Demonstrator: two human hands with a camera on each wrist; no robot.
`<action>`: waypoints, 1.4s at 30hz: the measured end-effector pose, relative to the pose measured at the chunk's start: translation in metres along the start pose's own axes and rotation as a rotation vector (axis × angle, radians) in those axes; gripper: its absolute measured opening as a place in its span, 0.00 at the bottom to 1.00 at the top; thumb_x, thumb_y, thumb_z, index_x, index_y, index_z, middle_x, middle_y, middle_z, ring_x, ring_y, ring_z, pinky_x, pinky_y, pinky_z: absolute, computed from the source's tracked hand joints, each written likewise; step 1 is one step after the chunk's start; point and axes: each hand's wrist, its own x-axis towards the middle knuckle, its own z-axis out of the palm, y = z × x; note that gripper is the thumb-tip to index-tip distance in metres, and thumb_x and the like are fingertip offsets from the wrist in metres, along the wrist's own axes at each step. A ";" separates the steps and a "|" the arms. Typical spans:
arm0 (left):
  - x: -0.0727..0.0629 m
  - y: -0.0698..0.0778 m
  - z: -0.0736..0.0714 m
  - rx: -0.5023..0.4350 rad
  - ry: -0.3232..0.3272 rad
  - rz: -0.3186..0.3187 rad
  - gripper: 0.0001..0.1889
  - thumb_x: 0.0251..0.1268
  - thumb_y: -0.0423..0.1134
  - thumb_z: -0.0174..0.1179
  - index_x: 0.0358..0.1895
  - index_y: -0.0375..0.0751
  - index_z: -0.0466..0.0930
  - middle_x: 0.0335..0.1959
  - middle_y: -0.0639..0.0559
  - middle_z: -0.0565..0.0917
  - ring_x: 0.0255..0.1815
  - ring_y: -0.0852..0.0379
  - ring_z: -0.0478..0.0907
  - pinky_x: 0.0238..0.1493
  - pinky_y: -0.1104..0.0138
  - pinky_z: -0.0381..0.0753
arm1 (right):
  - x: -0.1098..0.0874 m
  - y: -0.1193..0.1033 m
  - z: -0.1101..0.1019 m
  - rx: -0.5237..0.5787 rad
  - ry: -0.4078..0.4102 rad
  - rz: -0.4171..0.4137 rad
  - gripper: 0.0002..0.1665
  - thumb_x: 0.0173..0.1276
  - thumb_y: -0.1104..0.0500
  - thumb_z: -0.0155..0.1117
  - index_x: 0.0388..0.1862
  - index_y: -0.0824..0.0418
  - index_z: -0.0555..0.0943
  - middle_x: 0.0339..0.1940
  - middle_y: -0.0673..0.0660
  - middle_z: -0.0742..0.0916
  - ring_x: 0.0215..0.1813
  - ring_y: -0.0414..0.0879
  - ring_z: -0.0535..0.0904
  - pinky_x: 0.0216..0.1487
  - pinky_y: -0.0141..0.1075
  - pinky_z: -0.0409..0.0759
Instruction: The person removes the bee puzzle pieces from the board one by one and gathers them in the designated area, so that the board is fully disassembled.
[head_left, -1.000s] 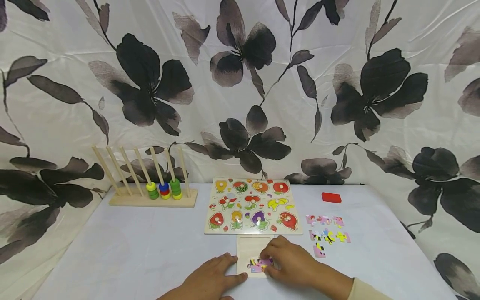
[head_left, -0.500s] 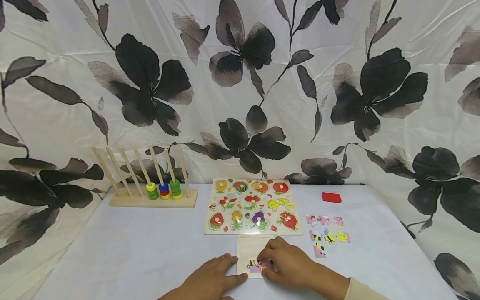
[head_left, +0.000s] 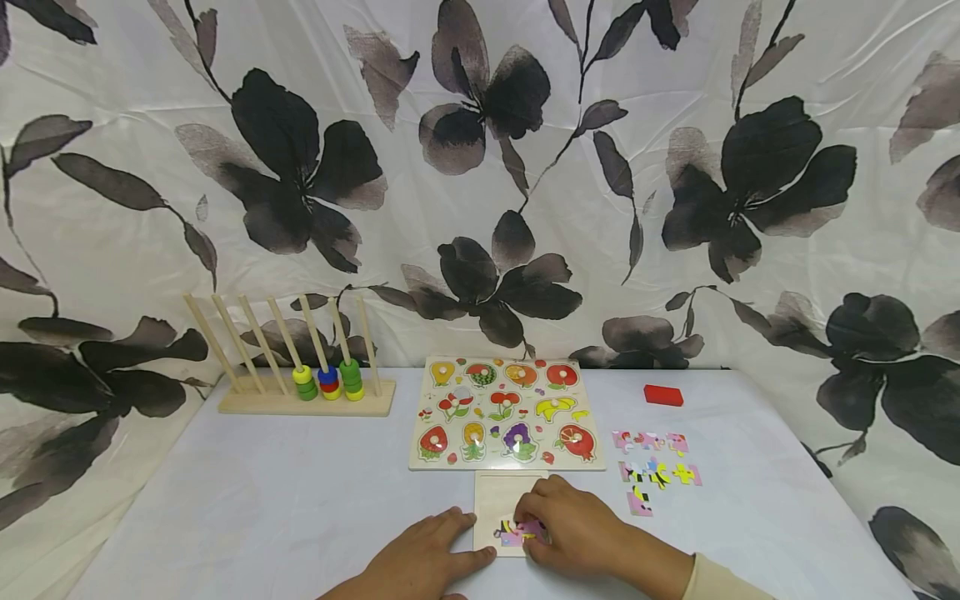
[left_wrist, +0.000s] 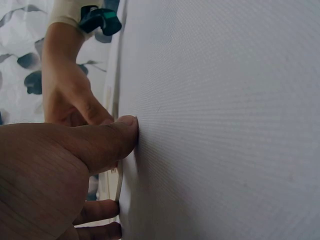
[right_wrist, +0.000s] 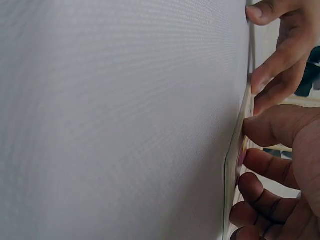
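A small wooden puzzle tray (head_left: 495, 496) lies near the table's front, with a few joined pink and yellow jigsaw pieces (head_left: 512, 533) in its lower part. My right hand (head_left: 577, 525) bends over the tray's right side. Its thumb and curled fingers pinch a puzzle piece (right_wrist: 242, 156), mostly hidden under them. My left hand (head_left: 420, 554) lies at the tray's left edge, its fingers extended and the thumb on the lower left corner. Several loose jigsaw pieces (head_left: 658, 475) lie in rows to the right.
Behind the tray lies a fruit knob-puzzle board (head_left: 491, 433). A wooden peg stand (head_left: 255, 404) with coloured rings stands at the back left. A red block (head_left: 663, 395) lies at the back right. Floral cloth (head_left: 480, 192) hangs behind the table.
My right hand has shifted slightly left over the pieces in the tray. The left hand and the loose pieces keep their places.
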 end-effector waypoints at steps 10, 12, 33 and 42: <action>0.000 -0.001 0.000 0.010 0.007 0.007 0.33 0.67 0.73 0.51 0.71 0.67 0.75 0.70 0.48 0.72 0.72 0.44 0.69 0.65 0.49 0.76 | 0.001 -0.001 -0.001 0.004 -0.001 0.008 0.12 0.61 0.49 0.75 0.42 0.45 0.84 0.34 0.38 0.74 0.41 0.35 0.68 0.32 0.29 0.71; 0.000 0.000 0.000 0.007 0.003 0.004 0.33 0.67 0.73 0.52 0.71 0.68 0.75 0.71 0.48 0.72 0.72 0.44 0.69 0.65 0.49 0.76 | 0.001 -0.001 -0.002 -0.001 0.004 0.004 0.12 0.60 0.49 0.76 0.42 0.45 0.83 0.33 0.38 0.74 0.40 0.35 0.68 0.31 0.29 0.70; -0.001 0.001 0.000 0.013 0.017 0.009 0.32 0.68 0.72 0.52 0.72 0.68 0.75 0.70 0.48 0.72 0.71 0.43 0.69 0.64 0.49 0.76 | 0.001 -0.009 -0.001 0.014 0.021 0.008 0.14 0.57 0.54 0.78 0.39 0.46 0.82 0.31 0.36 0.76 0.39 0.33 0.70 0.33 0.30 0.73; 0.000 0.000 0.000 0.007 -0.003 -0.005 0.31 0.68 0.69 0.55 0.72 0.69 0.75 0.71 0.48 0.72 0.73 0.44 0.68 0.66 0.49 0.75 | 0.002 -0.010 0.004 -0.018 -0.003 0.008 0.17 0.58 0.43 0.77 0.44 0.46 0.86 0.36 0.36 0.77 0.42 0.34 0.71 0.34 0.31 0.74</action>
